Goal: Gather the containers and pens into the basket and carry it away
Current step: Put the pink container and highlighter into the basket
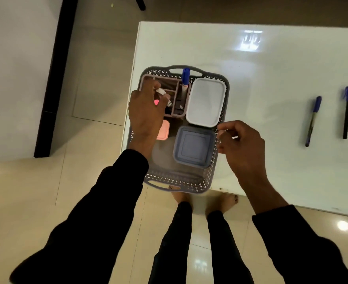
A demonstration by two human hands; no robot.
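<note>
A grey lattice basket (189, 182) sits at the near left corner of the white table. Inside it are a white-lidded container (207, 101), a blue-grey square container (194, 146), a pink container (163, 131) partly under my wrist, and a pink pen organiser (178, 93) with a blue-capped marker (185, 77) standing in it. My left hand (146, 113) is over the organiser, gripping a white pen with a pink tip (161, 93). My right hand (240, 142) hovers at the basket's right rim with fingers curled and nothing visible in them.
Two blue-capped pens, the left pen (312, 121) and the right pen (347, 112), lie on the table (271, 78) to the right, and a third item shows at the right edge. Tiled floor, my legs and bare feet lie below; a dark-edged panel stands at left.
</note>
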